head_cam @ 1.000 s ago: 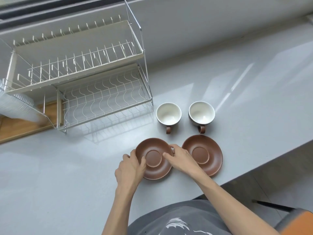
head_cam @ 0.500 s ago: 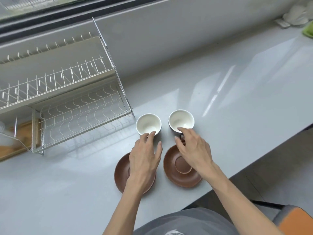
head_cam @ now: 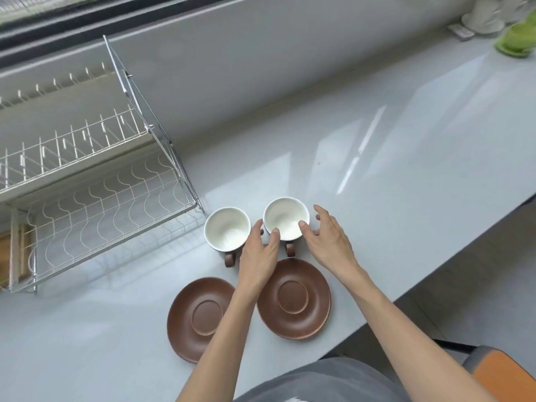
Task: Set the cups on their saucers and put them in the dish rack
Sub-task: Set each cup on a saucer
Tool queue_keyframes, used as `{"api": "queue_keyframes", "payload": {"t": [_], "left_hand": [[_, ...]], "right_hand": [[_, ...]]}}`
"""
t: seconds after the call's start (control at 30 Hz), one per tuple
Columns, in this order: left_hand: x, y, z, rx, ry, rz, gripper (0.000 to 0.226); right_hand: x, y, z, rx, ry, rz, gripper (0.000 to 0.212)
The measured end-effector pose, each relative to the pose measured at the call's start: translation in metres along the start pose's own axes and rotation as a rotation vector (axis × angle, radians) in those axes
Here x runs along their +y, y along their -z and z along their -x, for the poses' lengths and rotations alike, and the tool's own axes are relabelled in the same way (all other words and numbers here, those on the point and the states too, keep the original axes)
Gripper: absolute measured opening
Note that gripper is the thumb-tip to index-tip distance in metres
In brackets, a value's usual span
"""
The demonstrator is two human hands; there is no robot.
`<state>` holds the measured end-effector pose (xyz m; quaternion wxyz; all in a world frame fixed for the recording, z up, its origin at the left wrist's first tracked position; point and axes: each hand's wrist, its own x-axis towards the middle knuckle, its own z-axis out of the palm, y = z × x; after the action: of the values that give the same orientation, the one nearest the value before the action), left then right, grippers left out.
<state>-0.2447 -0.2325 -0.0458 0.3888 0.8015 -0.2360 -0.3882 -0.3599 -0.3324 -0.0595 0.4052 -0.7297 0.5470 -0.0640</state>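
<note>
Two white cups with brown handles stand on the grey counter, the left cup (head_cam: 227, 229) and the right cup (head_cam: 285, 217). In front of them lie two brown saucers, the left saucer (head_cam: 200, 317) and the right saucer (head_cam: 293, 298), both bare. My left hand (head_cam: 258, 256) reaches over between the saucers and pinches the right cup's left rim, thumb on the rim and fingers between the cups. My right hand (head_cam: 327, 242) holds the same cup from the right, thumb on the rim, fingers spread along its outer wall. The wire dish rack (head_cam: 95, 204) stands at the left with nothing on its tiers.
The rack's slanted metal side frame (head_cam: 162, 140) rises just left of the cups. A green object (head_cam: 516, 39) and white items (head_cam: 484, 15) sit far back right. The counter's front edge (head_cam: 435, 274) runs diagonally to the right of my right arm. A chair (head_cam: 504, 375) is at bottom right.
My hands left the left saucer and went forward to the cups. My left hand then shifted from the left cup to the right cup, and my right hand moved round to its right side.
</note>
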Motion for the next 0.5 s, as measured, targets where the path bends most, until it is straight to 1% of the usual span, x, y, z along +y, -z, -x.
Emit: {"api": "queue_keyframes", "payload": {"t": [0.1, 0.13, 0.2, 0.27, 0.3, 0.37, 0.4, 0.43, 0.5], "left_hand": [[-0.002, -0.004, -0.013, -0.021, 0.1, 0.116, 0.082], [-0.004, -0.005, -0.018, -0.026, 0.126, 0.136, 0.086], [-0.004, -0.004, -0.026, -0.044, 0.169, 0.185, 0.084], [0.007, -0.001, -0.026, -0.072, 0.186, 0.261, 0.071], [0.011, 0.0, -0.026, -0.076, 0.196, 0.299, 0.059], [0.015, 0.0, -0.03, -0.075, 0.204, 0.34, 0.027], [0.015, 0.001, -0.031, -0.072, 0.212, 0.345, 0.017], [0.016, 0.002, -0.031, -0.07, 0.218, 0.342, 0.017], [0.021, 0.003, -0.028, -0.062, 0.222, 0.338, 0.024]], "right_hand": [[0.001, 0.001, -0.013, -0.066, -0.061, -0.1, 0.064], [0.001, 0.0, -0.017, -0.085, -0.08, -0.147, 0.064], [0.001, -0.001, -0.024, -0.116, -0.115, -0.249, 0.062], [0.001, -0.002, -0.028, -0.142, -0.129, -0.33, 0.053], [0.001, -0.003, -0.029, -0.149, -0.129, -0.349, 0.048], [0.001, -0.003, -0.031, -0.146, -0.126, -0.379, 0.042], [0.0, -0.004, -0.032, -0.139, -0.129, -0.396, 0.04], [-0.002, -0.004, -0.032, -0.133, -0.134, -0.407, 0.038], [-0.004, -0.006, -0.031, -0.118, -0.135, -0.405, 0.029]]}}
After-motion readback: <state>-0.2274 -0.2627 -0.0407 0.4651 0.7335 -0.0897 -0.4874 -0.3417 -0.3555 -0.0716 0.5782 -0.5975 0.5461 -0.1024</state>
